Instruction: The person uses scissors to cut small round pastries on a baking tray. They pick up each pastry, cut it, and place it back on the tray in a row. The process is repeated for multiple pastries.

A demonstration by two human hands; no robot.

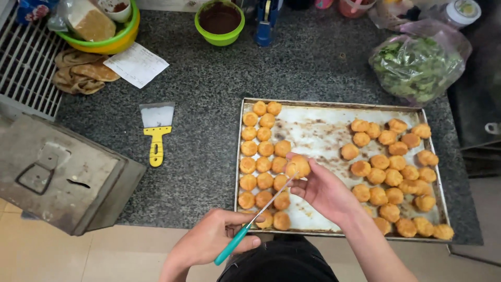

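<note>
Here, seen from the head camera: a baking tray (334, 112), worn and stained, lying on a dark speckled counter (209, 94). On the tray, small round golden pastry puffs in two groups: one group (263, 167) in close rows along the tray's left edge, the other group (396, 177) spread over the right side, with a bare stained strip between them. Above the left group, the right hand (326, 193), fingers closed around one single puff (298, 166), held just above the tray. Lower, near the tray's front edge, the left hand (214, 240), closed on the teal handle of a thin knife (255, 219); the narrow blade pointing up and to the right, its tip at the held puff, but touching or not, cannot tell. On the counter to the left of the tray, well apart from it, a scraper (156, 130) with a yellow handle and a wide metal blade. Further left, a grey metal box (57, 172) at the counter's corner. At the back, a green bowl (219, 21) with something dark brown inside, a paper slip (136, 63), a folded brownish cloth (81, 75), and at the right a clear plastic bag of green leaves (417, 65).
</note>
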